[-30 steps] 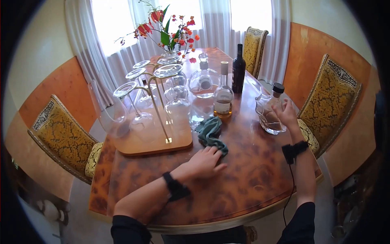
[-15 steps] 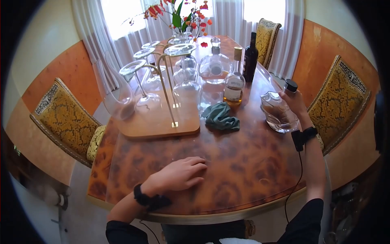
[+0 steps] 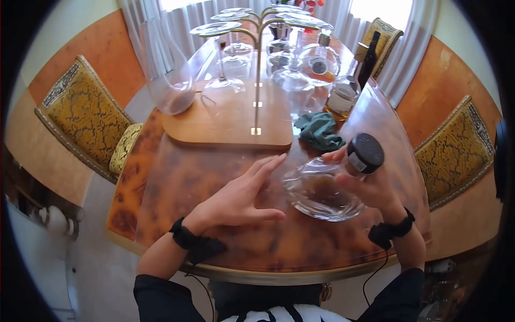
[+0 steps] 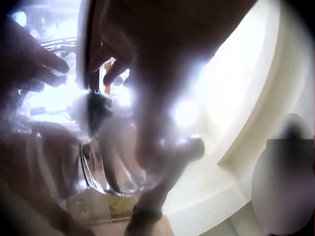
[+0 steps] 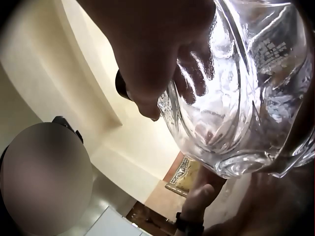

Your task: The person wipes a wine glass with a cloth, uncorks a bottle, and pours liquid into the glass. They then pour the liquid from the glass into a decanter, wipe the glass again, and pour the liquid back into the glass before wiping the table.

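My right hand [image 3: 378, 190] grips a clear, heavy-cut glass bottle [image 3: 321, 188] by its neck, just below the black cap [image 3: 367, 153]. The bottle leans over the front part of the table, its cap toward the right. To its left my left hand [image 3: 241, 196] reaches out with straight fingers, thumb apart, holding nothing. Ridged glass of the bottle [image 5: 236, 103] fills much of the right wrist view, with fingers showing through it. A crumpled green cloth [image 3: 320, 131] lies just behind the bottle.
A wooden stand [image 3: 214, 131] with hanging stemmed glasses occupies the table's back left, beside a tall glass decanter [image 3: 174, 96]. An amber-filled bottle [image 3: 342, 99], a round decanter [image 3: 320, 61] and a dark bottle [image 3: 368, 61] stand behind the cloth. Patterned chairs [image 3: 458, 155] flank the table [image 3: 257, 241].
My right hand has brought the capped bottle from the table's right side toward the front middle. The left hand let go of the cloth, drew back, then lifted toward the bottle with fingers spread.
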Action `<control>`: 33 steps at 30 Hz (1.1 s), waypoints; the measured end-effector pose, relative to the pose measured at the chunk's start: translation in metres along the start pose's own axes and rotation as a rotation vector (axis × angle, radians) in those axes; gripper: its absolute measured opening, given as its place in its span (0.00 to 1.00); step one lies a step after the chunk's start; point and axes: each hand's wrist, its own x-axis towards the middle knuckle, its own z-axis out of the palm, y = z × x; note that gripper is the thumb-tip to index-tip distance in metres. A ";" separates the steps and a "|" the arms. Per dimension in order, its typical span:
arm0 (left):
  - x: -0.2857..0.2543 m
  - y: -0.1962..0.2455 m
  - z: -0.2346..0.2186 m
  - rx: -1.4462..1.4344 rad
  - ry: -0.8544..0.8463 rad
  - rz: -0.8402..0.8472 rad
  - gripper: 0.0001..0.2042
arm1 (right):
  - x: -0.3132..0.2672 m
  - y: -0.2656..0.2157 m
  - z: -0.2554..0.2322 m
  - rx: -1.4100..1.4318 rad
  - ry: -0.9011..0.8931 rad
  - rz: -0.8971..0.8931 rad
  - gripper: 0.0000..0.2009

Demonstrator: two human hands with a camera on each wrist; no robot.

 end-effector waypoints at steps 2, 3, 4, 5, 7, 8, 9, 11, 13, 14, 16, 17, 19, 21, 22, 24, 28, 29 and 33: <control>0.004 -0.002 0.002 0.189 0.186 0.277 0.51 | 0.016 -0.006 0.026 -0.021 -0.024 -0.037 0.20; 0.005 -0.005 0.001 0.201 0.195 0.282 0.51 | 0.024 -0.009 0.036 -0.045 -0.029 -0.070 0.20; 0.006 -0.009 0.001 0.088 0.278 0.306 0.51 | 0.032 -0.007 0.044 -0.077 -0.035 -0.140 0.19; 0.005 -0.010 0.000 -0.026 0.356 0.329 0.50 | 0.039 -0.009 0.052 -0.077 -0.032 -0.156 0.19; 0.001 -0.003 -0.005 -0.049 0.357 0.307 0.48 | 0.049 -0.014 0.064 -0.076 -0.080 -0.140 0.20; 0.000 0.000 -0.009 -0.082 0.359 0.282 0.46 | 0.052 -0.006 0.064 -0.114 -0.065 -0.196 0.23; -0.001 -0.001 -0.011 -0.069 0.365 0.290 0.46 | 0.054 -0.009 0.067 -0.115 -0.065 -0.212 0.23; 0.000 -0.005 -0.009 0.042 0.427 0.344 0.43 | 0.058 -0.015 0.074 0.248 0.066 -0.156 0.27; 0.000 -0.003 -0.009 0.048 0.445 0.356 0.43 | 0.063 -0.022 0.072 0.204 0.067 -0.231 0.28; -0.001 -0.002 -0.008 0.053 0.442 0.340 0.43 | 0.066 -0.033 0.066 -0.043 0.028 -0.324 0.27; -0.001 -0.001 -0.010 0.079 0.421 0.334 0.42 | 0.075 -0.052 0.062 -0.391 -0.040 -0.477 0.23; 0.000 -0.002 -0.010 0.086 0.431 0.356 0.42 | 0.078 -0.064 0.064 -0.390 -0.023 -0.486 0.23; 0.000 -0.001 -0.010 0.104 0.434 0.384 0.41 | 0.081 -0.081 0.068 -0.711 -0.152 -0.336 0.21; -0.001 0.001 -0.010 0.084 0.413 0.314 0.40 | 0.081 -0.086 0.068 -0.833 -0.117 -0.323 0.22; -0.002 0.001 -0.008 0.083 0.434 0.309 0.40 | 0.077 -0.098 0.067 -1.013 -0.080 -0.256 0.22; -0.003 0.004 -0.008 0.088 0.430 0.304 0.40 | 0.070 -0.102 0.066 -1.206 -0.003 -0.220 0.22; -0.002 0.003 -0.009 0.029 0.417 0.291 0.40 | 0.072 -0.085 0.064 -1.101 0.025 -0.272 0.22; -0.001 0.003 -0.010 0.022 0.403 0.290 0.40 | 0.073 -0.080 0.060 -1.010 0.004 -0.312 0.22; -0.001 0.003 -0.012 -0.053 0.367 0.268 0.41 | 0.081 -0.069 0.044 -0.741 -0.145 -0.447 0.21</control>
